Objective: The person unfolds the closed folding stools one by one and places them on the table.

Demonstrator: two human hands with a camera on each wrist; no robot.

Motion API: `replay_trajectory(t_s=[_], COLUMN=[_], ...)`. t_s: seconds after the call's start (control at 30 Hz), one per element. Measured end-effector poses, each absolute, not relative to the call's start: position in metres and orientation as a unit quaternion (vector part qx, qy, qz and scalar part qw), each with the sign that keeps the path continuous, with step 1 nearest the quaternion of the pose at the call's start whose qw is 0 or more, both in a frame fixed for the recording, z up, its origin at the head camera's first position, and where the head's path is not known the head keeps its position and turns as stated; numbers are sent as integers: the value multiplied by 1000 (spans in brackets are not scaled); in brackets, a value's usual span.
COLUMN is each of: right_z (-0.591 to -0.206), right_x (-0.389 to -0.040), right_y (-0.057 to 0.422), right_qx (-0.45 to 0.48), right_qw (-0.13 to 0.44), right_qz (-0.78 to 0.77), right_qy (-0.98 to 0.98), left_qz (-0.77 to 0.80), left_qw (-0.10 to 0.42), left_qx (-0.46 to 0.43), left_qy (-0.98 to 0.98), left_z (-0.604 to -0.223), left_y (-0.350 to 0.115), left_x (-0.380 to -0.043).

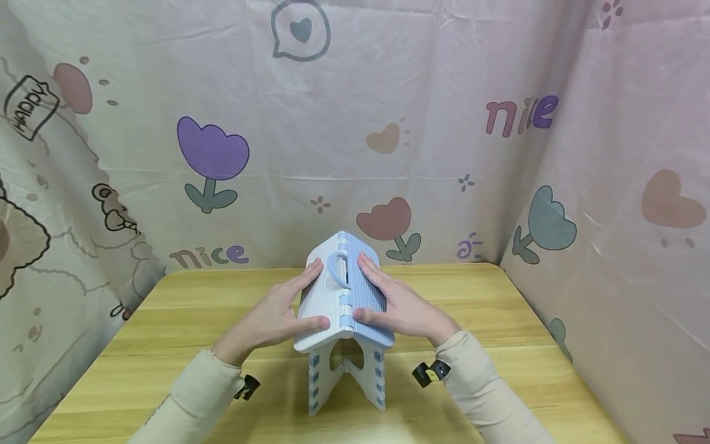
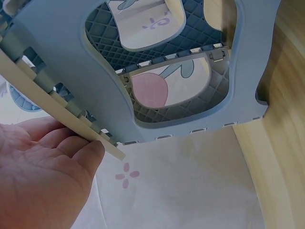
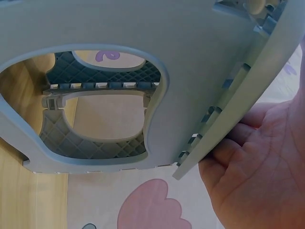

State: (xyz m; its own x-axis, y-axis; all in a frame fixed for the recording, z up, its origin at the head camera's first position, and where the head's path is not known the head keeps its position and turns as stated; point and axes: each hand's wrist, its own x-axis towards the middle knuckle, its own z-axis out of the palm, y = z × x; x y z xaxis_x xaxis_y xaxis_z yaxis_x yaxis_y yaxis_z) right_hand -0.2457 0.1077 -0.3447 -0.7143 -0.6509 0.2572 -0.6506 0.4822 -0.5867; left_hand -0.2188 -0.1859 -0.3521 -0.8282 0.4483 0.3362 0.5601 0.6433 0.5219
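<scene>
A plastic folding stool [image 1: 324, 302] stands partly folded on the table, its top bent up like a roof. One top half is white, the other light blue [image 1: 367, 290]. A curved carry handle [image 1: 334, 271] sticks up at the ridge. My left hand [image 1: 269, 317] lies on the white half, thumb near the front edge and fingers spread toward the back. On the blue half my right hand [image 1: 410, 308] presses the same way. Both wrist views show the hinged leg panels [image 2: 176, 131] [image 3: 114, 160] below, with fingers against the outside of the top. Some fingers are hidden.
The wooden table [image 1: 222, 394] runs out to both sides of the stool. A patterned cloth [image 1: 310, 123] hangs behind it and along the left and right sides. Wrist cameras [image 1: 431, 373] sit on both sleeves.
</scene>
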Motion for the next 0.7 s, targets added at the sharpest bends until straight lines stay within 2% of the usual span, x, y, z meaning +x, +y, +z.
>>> replay_trajectory(t_s=[0.7], right_z=[-343], right_x=[-243], right_y=[112], right_qx=[-355], right_qw=[9], right_qz=[-335], right_qy=[873], left_qz=[-313], left_qw=[91], left_qx=[-262], left_qy=[-908], left_z=[-348], left_y=[-180], left_x=[-217])
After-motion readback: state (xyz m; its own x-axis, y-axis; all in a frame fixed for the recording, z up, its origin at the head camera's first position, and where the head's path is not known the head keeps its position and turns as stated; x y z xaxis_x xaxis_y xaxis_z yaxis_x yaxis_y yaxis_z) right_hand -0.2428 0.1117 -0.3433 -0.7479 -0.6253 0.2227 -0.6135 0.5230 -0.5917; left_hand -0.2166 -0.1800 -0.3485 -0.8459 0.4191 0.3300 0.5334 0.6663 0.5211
